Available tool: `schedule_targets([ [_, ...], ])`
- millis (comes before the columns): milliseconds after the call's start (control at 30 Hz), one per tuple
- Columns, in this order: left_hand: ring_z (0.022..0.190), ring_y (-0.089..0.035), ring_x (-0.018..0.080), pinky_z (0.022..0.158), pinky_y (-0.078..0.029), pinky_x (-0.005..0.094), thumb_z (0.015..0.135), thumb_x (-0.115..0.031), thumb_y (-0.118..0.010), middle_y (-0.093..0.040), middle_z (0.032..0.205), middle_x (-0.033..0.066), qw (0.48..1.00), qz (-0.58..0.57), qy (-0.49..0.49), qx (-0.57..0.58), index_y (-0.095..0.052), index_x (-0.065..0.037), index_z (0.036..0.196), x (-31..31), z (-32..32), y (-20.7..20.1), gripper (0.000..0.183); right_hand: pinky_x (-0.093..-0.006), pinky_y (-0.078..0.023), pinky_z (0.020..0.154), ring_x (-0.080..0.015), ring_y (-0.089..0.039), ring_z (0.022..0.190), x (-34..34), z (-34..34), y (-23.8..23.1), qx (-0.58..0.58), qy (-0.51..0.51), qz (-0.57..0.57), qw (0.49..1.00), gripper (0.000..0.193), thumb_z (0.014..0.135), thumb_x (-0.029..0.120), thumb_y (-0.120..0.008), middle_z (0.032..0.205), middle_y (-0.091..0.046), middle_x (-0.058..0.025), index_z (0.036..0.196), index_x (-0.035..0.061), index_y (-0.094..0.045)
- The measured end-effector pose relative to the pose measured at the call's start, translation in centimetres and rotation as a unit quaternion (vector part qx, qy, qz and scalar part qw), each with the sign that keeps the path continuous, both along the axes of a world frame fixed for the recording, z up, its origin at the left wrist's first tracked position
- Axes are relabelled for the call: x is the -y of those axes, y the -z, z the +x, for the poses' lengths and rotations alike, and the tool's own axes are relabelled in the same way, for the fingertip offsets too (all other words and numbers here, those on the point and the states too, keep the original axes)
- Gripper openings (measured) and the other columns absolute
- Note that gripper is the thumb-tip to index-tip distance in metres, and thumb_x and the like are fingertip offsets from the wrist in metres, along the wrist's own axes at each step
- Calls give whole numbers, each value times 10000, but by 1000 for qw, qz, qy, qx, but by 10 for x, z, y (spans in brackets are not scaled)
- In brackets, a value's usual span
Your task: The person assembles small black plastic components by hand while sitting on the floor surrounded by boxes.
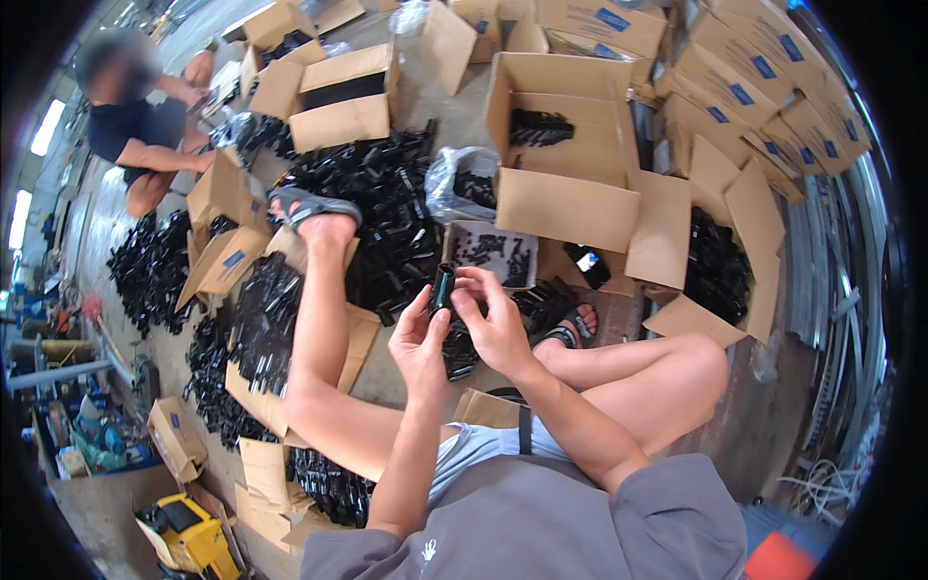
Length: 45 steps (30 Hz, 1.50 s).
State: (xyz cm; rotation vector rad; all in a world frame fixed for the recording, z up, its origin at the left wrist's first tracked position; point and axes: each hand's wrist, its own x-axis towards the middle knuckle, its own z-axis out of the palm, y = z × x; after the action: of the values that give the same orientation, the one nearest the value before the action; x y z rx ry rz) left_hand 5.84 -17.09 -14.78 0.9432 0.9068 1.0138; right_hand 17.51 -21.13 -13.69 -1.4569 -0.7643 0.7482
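A short, glossy black tube (443, 287) stands nearly upright between my two hands, in front of my lap. My left hand (421, 350) pinches its lower part between thumb and fingers. On the other side, my right hand (491, 327) curls its thumb and fingers against the tube; whether a smaller part is pinched there is hidden. Just beyond my hands, a shallow box (464, 242) holds small black pieces. Loose black tubular parts (387, 203) lie heaped on the floor beyond and to the left of it.
Open cardboard boxes (570, 198) stand ahead, and another box of black parts (715, 266) is at the right. A phone (590, 266) lies by the shallow box. A co-worker (145, 126) crouches at far left. A yellow machine (193, 536) sits at lower left; metal profiles (841, 319) line the right.
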Motion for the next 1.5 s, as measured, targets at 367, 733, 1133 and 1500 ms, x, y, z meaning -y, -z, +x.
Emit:
schedule_targets([
  [367,1049,-698,160,899,-542,265,957,33,-678,-658,1293,129,943,192,164,-215,-589,-6,1412,7,19,-42,465,-240,-476,691,-41,-563,830,49,22,24,-391,-91,8,916,391,1046,411,-621,955,-623,74,1298,113,-603],
  [733,1161,-667,208,989,-524,316,1013,-72,-640,-682,1266,147,949,166,173,-205,-597,28,1370,-9,17,-30,373,-408,-543,945,-218,-650,1088,124,158,-17,-420,389,163,804,501,1004,503,-634,1152,-669,-88,1267,86,-547],
  [1133,821,-682,89,720,-498,241,1041,-230,-622,-774,882,69,903,82,212,-365,-743,-1,1105,-63,-76,67,267,-298,-478,555,-109,-564,584,60,65,96,-508,294,-64,807,329,1041,428,-608,665,-598,38,924,124,-655],
  [1500,891,-736,314,806,-570,417,892,-329,-737,-768,944,140,805,87,259,-526,-775,-76,996,-51,-88,137,277,-495,-547,943,-423,-679,1100,25,24,208,250,-85,-466,845,354,889,236,-688,1101,-716,-245,1166,17,-668],
])
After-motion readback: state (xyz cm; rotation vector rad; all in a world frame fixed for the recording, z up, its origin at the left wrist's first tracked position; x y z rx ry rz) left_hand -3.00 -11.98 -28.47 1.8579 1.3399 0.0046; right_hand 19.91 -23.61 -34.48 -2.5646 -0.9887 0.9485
